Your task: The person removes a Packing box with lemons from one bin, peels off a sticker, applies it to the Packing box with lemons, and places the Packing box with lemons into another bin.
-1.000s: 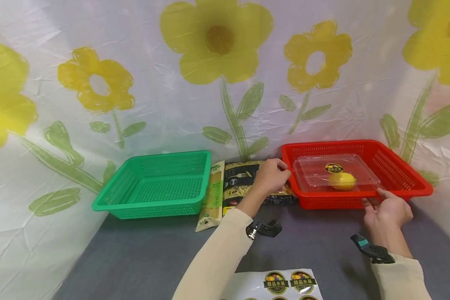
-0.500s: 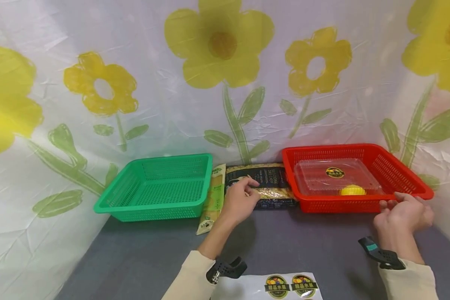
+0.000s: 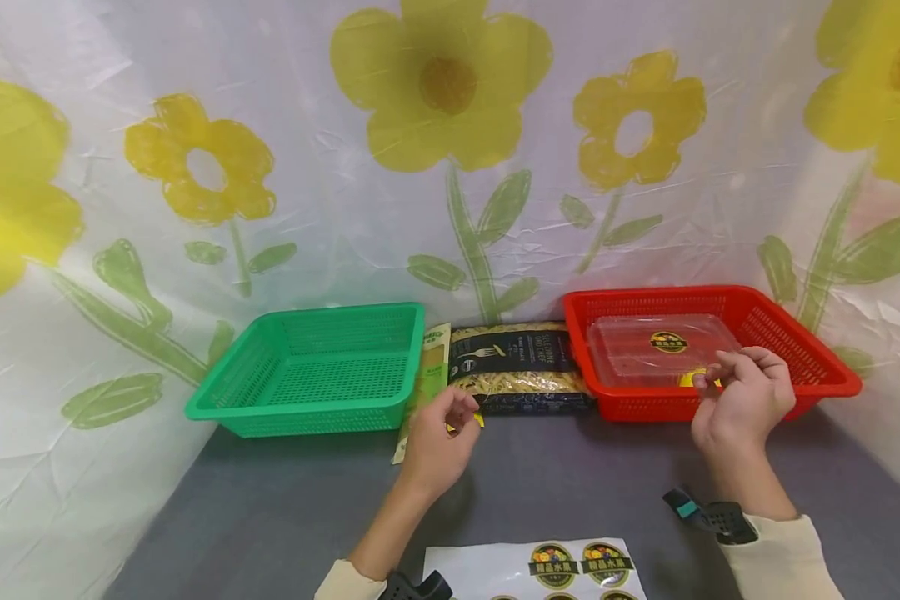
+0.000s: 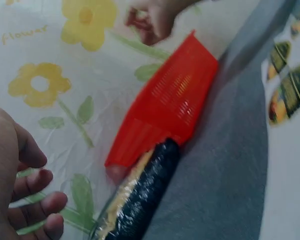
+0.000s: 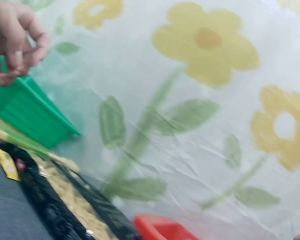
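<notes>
My left hand [image 3: 441,442] hovers over the table in front of the pasta bags, fingers loosely curled and holding nothing. In the left wrist view, its fingers [image 4: 35,200] hang bent and free. My right hand [image 3: 746,404] is raised in front of the red basket [image 3: 825,367], loosely curled, with nothing visible in it. Inside the basket sits a clear plastic clamshell box [image 3: 630,354] with a round fruit sticker [image 3: 668,342] on its lid. A yellow fruit, seemingly a lemon [image 3: 692,377], shows in the box, partly hidden by the right hand.
A green basket [image 3: 300,417] stands at the back left. Between the baskets lie a black pasta bag [image 3: 521,362] and a narrow pale green packet [image 3: 431,367]. A white sticker sheet [image 3: 487,567] lies at the table's front edge. A flowered cloth [image 3: 345,233] hangs behind.
My left hand has left the red basket's edge and moved left and nearer. My right hand has let go of the basket rim and lifted leftward. The lemon has shifted slightly right.
</notes>
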The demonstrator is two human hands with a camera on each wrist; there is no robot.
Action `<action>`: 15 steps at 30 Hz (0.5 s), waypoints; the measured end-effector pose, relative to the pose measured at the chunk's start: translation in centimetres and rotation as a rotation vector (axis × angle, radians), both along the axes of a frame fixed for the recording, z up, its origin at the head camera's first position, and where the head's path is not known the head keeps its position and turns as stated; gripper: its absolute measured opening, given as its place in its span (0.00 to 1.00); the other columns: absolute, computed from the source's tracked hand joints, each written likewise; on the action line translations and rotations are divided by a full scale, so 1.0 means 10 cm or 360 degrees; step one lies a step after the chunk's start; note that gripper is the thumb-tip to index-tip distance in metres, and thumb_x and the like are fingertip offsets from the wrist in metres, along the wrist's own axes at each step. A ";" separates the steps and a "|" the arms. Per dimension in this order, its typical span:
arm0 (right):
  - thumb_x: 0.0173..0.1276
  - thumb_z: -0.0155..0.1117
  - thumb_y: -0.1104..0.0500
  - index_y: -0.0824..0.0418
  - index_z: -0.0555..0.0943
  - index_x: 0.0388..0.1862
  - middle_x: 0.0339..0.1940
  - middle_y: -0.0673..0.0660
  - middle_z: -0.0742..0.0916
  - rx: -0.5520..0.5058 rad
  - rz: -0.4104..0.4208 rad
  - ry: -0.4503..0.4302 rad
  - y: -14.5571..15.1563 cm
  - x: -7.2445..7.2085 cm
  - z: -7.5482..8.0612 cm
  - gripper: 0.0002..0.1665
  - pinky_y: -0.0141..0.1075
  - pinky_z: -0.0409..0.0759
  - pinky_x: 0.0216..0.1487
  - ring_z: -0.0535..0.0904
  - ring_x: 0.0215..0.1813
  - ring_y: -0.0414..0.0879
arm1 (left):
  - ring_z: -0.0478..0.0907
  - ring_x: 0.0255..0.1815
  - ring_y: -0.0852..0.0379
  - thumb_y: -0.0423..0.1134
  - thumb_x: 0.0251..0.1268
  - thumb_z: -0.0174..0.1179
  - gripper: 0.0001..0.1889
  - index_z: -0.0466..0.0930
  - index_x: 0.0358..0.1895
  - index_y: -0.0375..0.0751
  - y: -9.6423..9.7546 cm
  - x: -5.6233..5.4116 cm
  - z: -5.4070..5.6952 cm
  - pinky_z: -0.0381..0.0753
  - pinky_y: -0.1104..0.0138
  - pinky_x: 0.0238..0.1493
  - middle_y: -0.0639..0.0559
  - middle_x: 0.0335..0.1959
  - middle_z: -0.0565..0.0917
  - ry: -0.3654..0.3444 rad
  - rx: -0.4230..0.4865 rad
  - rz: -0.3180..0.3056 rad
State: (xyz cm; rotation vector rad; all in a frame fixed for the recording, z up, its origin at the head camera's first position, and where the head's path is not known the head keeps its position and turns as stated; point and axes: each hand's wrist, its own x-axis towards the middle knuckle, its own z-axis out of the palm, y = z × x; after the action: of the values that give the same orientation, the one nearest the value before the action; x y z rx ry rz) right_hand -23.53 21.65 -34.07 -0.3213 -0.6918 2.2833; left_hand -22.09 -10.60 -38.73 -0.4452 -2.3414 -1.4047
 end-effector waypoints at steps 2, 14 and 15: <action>0.69 0.60 0.71 0.64 0.72 0.34 0.24 0.59 0.76 0.0109 0.0012 0.0083 -0.10 0.01 0.00 0.07 0.33 0.74 0.17 0.69 0.19 0.49 | 0.75 0.29 0.60 0.28 0.61 0.60 0.07 0.80 0.39 0.44 0.01 0.00 -0.05 0.76 0.69 0.30 0.57 0.28 0.78 0.0066 -0.0011 -0.0056; 0.67 0.62 0.75 0.75 0.74 0.43 0.33 0.57 0.81 0.1233 0.0092 0.0230 -0.50 -0.01 -0.19 0.08 0.28 0.82 0.30 0.77 0.29 0.46 | 0.79 0.51 0.53 0.41 0.64 0.64 0.22 0.76 0.62 0.49 0.05 -0.06 -0.22 0.80 0.57 0.50 0.55 0.51 0.80 0.0077 -0.0660 -0.0223; 0.66 0.62 0.75 0.75 0.74 0.46 0.36 0.56 0.82 0.1380 0.0088 0.0201 -0.51 -0.01 -0.21 0.10 0.27 0.82 0.33 0.77 0.33 0.45 | 0.78 0.53 0.53 0.42 0.64 0.64 0.23 0.75 0.63 0.51 0.05 -0.06 -0.23 0.79 0.56 0.52 0.55 0.53 0.79 0.0070 -0.0714 -0.0223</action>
State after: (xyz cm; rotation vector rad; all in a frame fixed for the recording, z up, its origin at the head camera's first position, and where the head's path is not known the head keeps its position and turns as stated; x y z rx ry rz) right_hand -23.60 16.51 -36.19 0.2546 -1.5284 1.8114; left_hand -22.73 -10.14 -41.06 -0.7663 -2.6278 -0.9000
